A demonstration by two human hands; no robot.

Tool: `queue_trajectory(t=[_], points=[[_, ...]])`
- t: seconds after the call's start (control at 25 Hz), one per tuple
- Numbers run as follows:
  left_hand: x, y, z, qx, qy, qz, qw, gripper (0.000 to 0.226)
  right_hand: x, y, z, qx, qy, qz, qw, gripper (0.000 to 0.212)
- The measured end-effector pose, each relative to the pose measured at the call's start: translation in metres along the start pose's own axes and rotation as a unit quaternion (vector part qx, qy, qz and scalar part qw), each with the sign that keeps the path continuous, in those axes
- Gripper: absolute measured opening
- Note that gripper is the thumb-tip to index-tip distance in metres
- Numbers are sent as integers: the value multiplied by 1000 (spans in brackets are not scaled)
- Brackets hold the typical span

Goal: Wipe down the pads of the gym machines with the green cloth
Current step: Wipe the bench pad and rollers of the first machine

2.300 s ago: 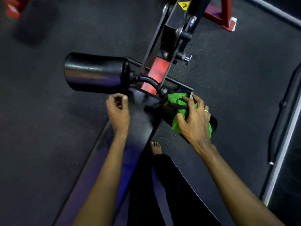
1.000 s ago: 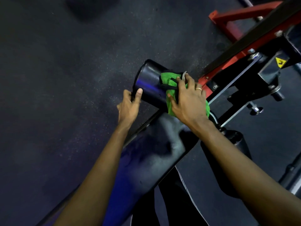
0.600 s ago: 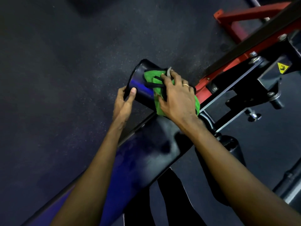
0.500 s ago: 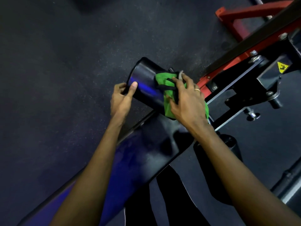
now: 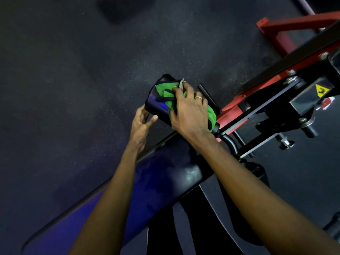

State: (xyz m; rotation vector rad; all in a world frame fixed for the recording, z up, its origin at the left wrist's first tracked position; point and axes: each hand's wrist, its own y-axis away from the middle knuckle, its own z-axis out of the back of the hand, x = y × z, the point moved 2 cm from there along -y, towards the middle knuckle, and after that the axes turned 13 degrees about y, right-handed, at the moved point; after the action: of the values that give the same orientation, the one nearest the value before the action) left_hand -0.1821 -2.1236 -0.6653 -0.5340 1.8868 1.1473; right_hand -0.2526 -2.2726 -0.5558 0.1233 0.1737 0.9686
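A black roller pad (image 5: 156,105) sticks out to the left from the red and black machine frame (image 5: 231,111). The green cloth (image 5: 163,90) is draped over the roller's top. My right hand (image 5: 189,111) lies over the cloth, fingers curved round it and the roller, thumb on the near side. At the roller's free end my left hand (image 5: 141,126) grips the rim, thumb against the near side and fingers behind the end face. A long black bench pad (image 5: 165,173) runs from under my arms to the lower left.
A second black roller (image 5: 257,173) sits to the right of the bench. A black lever arm with a yellow warning label (image 5: 321,90) and a protruding pin (image 5: 285,142) crosses the right side. Dark rubber floor (image 5: 73,89) surrounds the machine.
My right hand has slid the cloth along the roller toward its free left end. Earlier it moved over from the right-hand roller. My left hand stays at the roller's end.
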Motion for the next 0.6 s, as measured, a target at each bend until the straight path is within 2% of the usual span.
queue_trajectory(t=[0.12,0.24,0.36,0.44,0.52,0.6], points=[[-8,-1,0,-32,-4,-5,999,46,-36,22,-3,1,-25,6,1000,59],[-20,-1,1,-71,-41,-24,996,50,-60,41,-9,7,-68,-23,997,59],[-34,-3,-11,-114,-120,-73,984,55,-57,27,-5,4,-85,-75,994,55],[-42,-6,-21,-136,-143,-89,976,57,-42,7,1,10,-62,-73,995,54],[-43,-10,-25,-145,-132,-90,976,55,-22,-12,4,14,-42,-47,998,54],[-32,-10,-21,-123,-38,-72,989,49,-11,-22,6,10,-32,-15,999,55]])
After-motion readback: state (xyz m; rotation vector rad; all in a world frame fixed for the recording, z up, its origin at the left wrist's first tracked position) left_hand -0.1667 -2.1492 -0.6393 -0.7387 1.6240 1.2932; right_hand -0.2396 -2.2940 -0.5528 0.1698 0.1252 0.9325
